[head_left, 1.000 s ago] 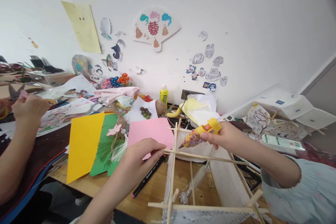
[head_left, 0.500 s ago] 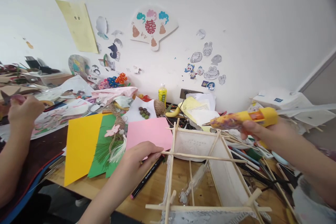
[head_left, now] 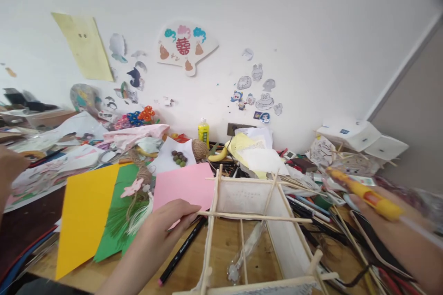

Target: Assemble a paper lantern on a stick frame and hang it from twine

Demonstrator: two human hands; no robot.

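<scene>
My left hand [head_left: 175, 223] pinches the left end of a thin wooden stick [head_left: 256, 217], which lies across a box-shaped frame [head_left: 289, 235] of sticks with white paper sides. Off to the right, my right hand [head_left: 387, 230] grips a yellow hot glue gun [head_left: 368, 196], its nozzle pointing up and left, apart from the frame. A clear glue stick trails from the gun's back end. Inside the frame, a clear strip with a flower-like end [head_left: 235, 271] lies on the wooden table. A black marker [head_left: 182, 253] rests between my left hand and the frame.
Yellow card [head_left: 85, 216], green card [head_left: 110, 228] and pink paper [head_left: 185, 184] lie to the left. Behind stand a yellow bottle [head_left: 203, 131] and a twine ball [head_left: 200, 150]. Pens, sticks and a phone [head_left: 377, 239] crowd the right. Another person's hand [head_left: 10, 166] shows at the left edge.
My right hand has moved the glue gun right and down, away from the frame. My left hand still holds the stick. The view has shifted, and the other person's hand is now mostly out of frame.
</scene>
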